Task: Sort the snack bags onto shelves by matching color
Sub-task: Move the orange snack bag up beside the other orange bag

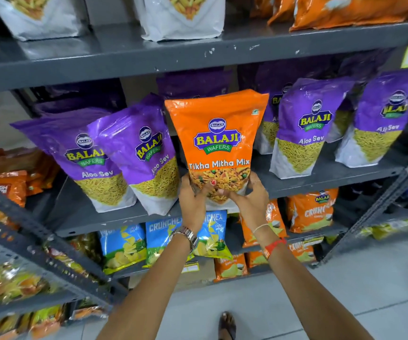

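An orange Tikha Mitha Mix bag (218,133) stands upright at the middle shelf (320,175), in a gap between purple Aloo Sev bags (136,153). My left hand (193,200) grips its lower left corner and my right hand (247,196) grips its lower right corner. More purple Aloo Sev bags (306,123) line the shelf to the right. The bag's bottom edge is hidden behind my fingers.
The top shelf (198,52) carries white bags (183,18) and orange bags (350,11) at the right. Below are blue Crunchex bags (124,244) and orange Crunchex bags (311,212). Another rack (26,244) of mixed bags stands at the left. Grey tiled floor (369,278) lies underfoot.
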Demonstrator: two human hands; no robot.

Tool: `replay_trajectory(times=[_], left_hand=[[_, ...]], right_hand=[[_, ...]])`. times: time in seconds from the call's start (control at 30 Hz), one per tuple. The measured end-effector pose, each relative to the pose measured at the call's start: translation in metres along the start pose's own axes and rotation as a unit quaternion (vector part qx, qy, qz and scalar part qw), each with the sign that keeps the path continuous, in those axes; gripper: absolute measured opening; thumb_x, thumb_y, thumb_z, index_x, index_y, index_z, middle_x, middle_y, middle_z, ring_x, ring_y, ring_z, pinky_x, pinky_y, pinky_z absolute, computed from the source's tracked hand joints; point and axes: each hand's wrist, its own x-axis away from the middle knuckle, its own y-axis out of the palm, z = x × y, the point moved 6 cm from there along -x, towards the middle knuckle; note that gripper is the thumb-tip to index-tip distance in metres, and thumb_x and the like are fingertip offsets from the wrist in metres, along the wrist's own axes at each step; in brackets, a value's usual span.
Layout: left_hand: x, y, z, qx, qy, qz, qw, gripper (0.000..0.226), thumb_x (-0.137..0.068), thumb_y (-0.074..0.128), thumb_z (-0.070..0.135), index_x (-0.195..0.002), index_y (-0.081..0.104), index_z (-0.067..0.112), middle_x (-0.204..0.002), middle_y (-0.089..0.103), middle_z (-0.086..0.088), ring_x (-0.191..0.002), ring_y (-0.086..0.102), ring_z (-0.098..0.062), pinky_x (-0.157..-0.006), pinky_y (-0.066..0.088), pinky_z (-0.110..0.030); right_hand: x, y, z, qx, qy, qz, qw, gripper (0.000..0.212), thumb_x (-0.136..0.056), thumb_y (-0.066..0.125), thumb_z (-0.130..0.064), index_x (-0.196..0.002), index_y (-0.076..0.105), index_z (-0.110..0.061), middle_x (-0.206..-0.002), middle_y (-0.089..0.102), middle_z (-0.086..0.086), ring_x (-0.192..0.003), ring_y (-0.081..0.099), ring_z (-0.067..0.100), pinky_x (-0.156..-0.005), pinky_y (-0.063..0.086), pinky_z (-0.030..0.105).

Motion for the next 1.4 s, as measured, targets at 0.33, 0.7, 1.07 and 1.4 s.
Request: replay_trajectory(times=[0.33,0.7,1.07,1.4], left_hand=[[0.037,-0.067,0.113,0.002,0.125,0.06,0.99,0.024,-0.079,0.07,0.024,-0.102,0.063,0.019,-0.092,0.071,0.003,-0.084,0.065,-0.006,-0.074,0.05,-0.016],[0.015,-0.155,0.258,-0.037,0.237,0.131,0.962,0.019,-0.067,0.075,0.043,-0.061,0.067,0.027,-0.051,0.062,0.017,-0.053,0.048,0.003,-0.053,0.041,-0.016],[-0.084,-0.249,0.317,0.004,0.165,0.176,0.971,0.074,-0.026,0.082,0.067,-0.077,0.075,0.014,-0.091,0.075,-0.02,-0.078,0.067,-0.023,-0.086,0.057,-0.052],[-0.142,-0.279,0.296,0.012,0.11,0.212,0.971,0.03,-0.059,0.083,0.036,-0.08,0.072,0.018,-0.098,0.075,-0.013,-0.098,0.069,-0.031,-0.093,0.054,-0.049]], right_hand=[[0.04,-0.02,-0.114,-0.027,-0.092,0.015,0.995,0.057,-0.048,0.088,-0.05,-0.098,0.065,-0.034,-0.084,0.067,-0.024,-0.08,0.059,-0.017,-0.07,0.047,0.008],[0.034,0.001,-0.278,-0.072,-0.245,-0.012,0.967,0.069,-0.046,0.076,-0.072,-0.103,0.067,-0.036,-0.096,0.075,-0.013,-0.089,0.066,0.003,-0.075,0.05,0.024],[-0.021,0.102,-0.392,-0.106,-0.292,-0.128,0.942,0.044,-0.059,0.083,-0.052,-0.083,0.071,-0.017,-0.07,0.072,-0.001,-0.067,0.064,0.013,-0.064,0.051,0.033],[-0.061,0.177,-0.404,-0.07,-0.287,-0.186,0.937,0.054,-0.055,0.083,-0.054,-0.085,0.073,-0.011,-0.085,0.077,0.008,-0.082,0.07,0.022,-0.074,0.058,0.043]])
